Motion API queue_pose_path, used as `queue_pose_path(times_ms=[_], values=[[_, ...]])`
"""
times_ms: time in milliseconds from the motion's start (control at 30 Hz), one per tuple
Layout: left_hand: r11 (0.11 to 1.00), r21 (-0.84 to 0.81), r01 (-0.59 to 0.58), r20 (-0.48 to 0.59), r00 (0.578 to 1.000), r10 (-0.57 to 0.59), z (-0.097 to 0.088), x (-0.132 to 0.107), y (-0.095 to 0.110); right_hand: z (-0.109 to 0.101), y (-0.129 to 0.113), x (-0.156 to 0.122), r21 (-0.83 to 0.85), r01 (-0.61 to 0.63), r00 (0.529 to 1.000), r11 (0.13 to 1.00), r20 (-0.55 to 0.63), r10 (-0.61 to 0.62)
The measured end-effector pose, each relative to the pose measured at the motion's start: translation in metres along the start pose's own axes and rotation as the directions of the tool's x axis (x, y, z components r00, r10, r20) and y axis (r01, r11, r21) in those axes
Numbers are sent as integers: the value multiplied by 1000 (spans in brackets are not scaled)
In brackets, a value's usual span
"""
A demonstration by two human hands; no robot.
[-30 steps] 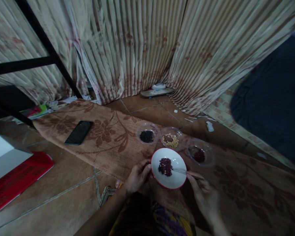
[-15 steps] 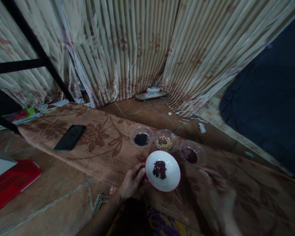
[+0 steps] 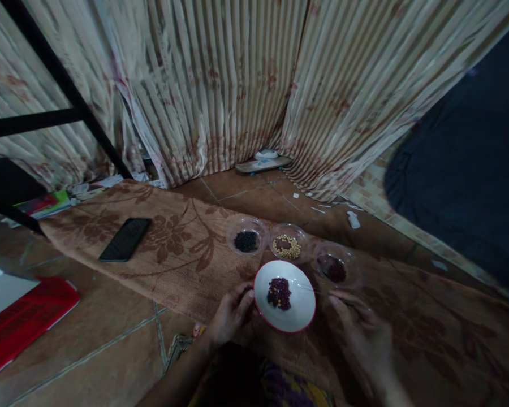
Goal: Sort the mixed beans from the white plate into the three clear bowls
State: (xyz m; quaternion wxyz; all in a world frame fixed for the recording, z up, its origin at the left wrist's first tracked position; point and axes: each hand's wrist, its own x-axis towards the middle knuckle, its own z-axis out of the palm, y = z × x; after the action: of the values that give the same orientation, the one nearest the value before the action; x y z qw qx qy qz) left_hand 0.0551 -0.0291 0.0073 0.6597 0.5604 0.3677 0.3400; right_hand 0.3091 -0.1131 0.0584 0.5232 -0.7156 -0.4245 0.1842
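Observation:
My left hand (image 3: 230, 314) grips the rim of a white bowl (image 3: 302, 302) with a red edge, thumb on the near side. In the bowl lies a small heap of mixed beans (image 3: 279, 294), mostly dark red with some black and yellow ones. My right hand (image 3: 362, 328), slightly blurred, is closed to the right of the bowl. It holds a thin tweezers-like tool (image 3: 318, 290), whose tip reaches over the bowl's right rim. Behind the bowl stand three clear plastic cups: one with black beans (image 3: 245, 241), one with yellow beans (image 3: 292, 250), one with dark red beans (image 3: 336, 271).
A brown floral cloth (image 3: 173, 271) covers the long narrow surface. On its left lies a black phone (image 3: 125, 239). A red and white box (image 3: 29, 305) is on the tiled floor at left. Striped curtains (image 3: 220, 85) and a skateboard (image 3: 263, 164) are beyond.
My right hand has moved left from beside the red-bean cup toward the bowl, bringing the thin tool's tip over its rim. My left hand keeps its hold; the view has shifted slightly.

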Motion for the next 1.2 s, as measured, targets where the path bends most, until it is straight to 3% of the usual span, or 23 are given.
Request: queue_pose_path(times_ms=[100,167,1200], values=[[1000,5,-17,16,1000,17,0,0,2,11,5,-9,-18,-12,989,1000,150,14],[1000,1,-14,17,1000,14,0,0,2,14,9,-11,-23,-8,985,1000,174,12],[1000,-8,23,4,1000,-23,0,0,0,17,19,-11,-44,-85,992,995,92,89]])
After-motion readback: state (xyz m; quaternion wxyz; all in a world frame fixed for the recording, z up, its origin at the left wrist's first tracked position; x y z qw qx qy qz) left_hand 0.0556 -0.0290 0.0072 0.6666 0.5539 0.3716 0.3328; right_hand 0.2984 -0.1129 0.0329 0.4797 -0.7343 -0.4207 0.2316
